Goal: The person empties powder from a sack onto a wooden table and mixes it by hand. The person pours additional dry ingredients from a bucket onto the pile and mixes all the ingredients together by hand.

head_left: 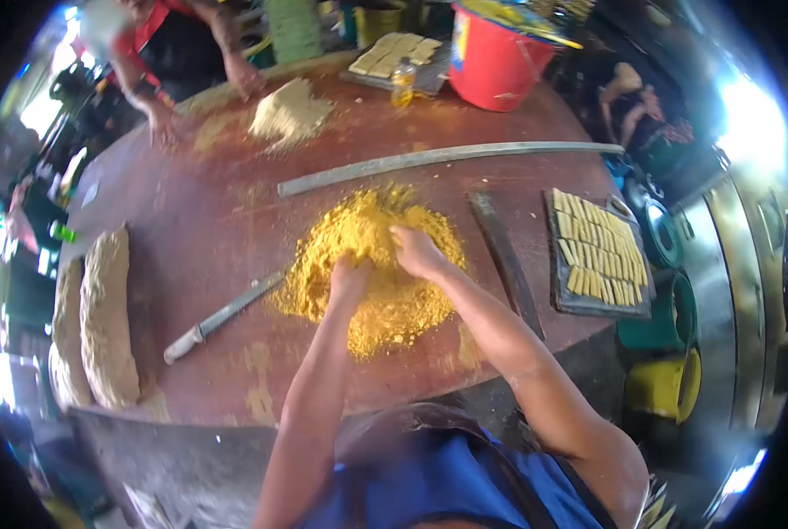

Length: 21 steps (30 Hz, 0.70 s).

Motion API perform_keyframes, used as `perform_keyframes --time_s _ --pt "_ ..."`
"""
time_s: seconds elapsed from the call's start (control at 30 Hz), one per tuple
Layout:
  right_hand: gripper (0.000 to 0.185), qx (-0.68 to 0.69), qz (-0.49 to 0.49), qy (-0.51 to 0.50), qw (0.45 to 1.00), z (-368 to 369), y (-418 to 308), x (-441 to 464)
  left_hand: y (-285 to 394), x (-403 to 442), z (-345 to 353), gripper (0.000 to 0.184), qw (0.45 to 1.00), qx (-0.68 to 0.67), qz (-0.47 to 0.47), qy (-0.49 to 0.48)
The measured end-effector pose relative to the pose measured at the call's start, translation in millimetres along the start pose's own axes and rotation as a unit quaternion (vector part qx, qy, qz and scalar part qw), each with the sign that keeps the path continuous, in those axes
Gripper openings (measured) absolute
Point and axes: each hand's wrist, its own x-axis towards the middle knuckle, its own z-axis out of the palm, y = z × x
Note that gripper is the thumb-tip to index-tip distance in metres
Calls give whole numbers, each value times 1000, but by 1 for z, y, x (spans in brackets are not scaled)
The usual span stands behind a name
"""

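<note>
My left hand (350,275) and right hand (418,251): bare, fingers sunk in the yellow heap (398,322), loose and crumbly, mid-table (217,229); grip, cannot tell. Knife (222,317): straight blade, pale handle, tip at the heap's left edge. Bar (447,158): long, narrow, beyond. Strip (505,264): dark, flat, right. Tray (598,309): dark, bearing pale sticks (598,249) in rows. Logs (107,322): two, rough, dough-like, far left.
</note>
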Motion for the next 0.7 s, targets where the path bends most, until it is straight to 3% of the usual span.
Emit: perform_keyframes --time_s 0.03,0.1,0.13,0.2,0.23,0.3,0.33,0.43,0.47,0.5,0.53,0.57,0.6,0.67,0.7 --pt "49 4 -55 20 998 3 -1 6 14 -3 -1 58 1000 -2 -18 15" --pt "41 23 29 -66 997 -44 -49 2 30 -7 -4 50 992 107 38 46" --pt "41 30 23 -81 996 -43 -41 14 23 -3 -1 46 982 138 73 105" --pt "23 -73 -127 -37 989 -41 -26 30 19 -4 -2 46 978 161 49 123" --pt "23 -67 -133 -46 988 -39 -23 39 19 -6 -3 46 974 178 41 135" --pt "12 -121 -176 -209 954 -37 -22 61 2 -3 -2 45 971 187 4 148" --pt "12 -116 -183 -213 953 -40 -24 75 -6 -5 -4 45 975 160 6 152" --pt "37 -56 -203 -167 963 -53 -31 120 -24 -9 -16 51 977 159 -46 132" --pt "37 -52 -206 -167 963 -47 -32 132 -24 -15 -18 53 976 160 -3 151" --pt "43 -86 -134 -175 972 -33 -31 145 -25 -21 -20 56 972 161 42 168" --pt "50 -120 -61 -182 974 -25 -38 151 -39 -15 -26 58 969 166 24 181" --pt "50 -118 -61 -180 975 -13 -41 148 -60 1 -26 58 969 169 26 181" --pt "52 -166 -85 -182 965 -1 -48 133 -86 21 -24 57 969 97 16 227" --pt "49 -222 -131 -224 940 27 -58 120 -40 20 -29 52 969 -76 -90 215" --pt "43 -231 -152 -264 924 39 -58 117 -24 24 -29 52 970 -78 -87 212"
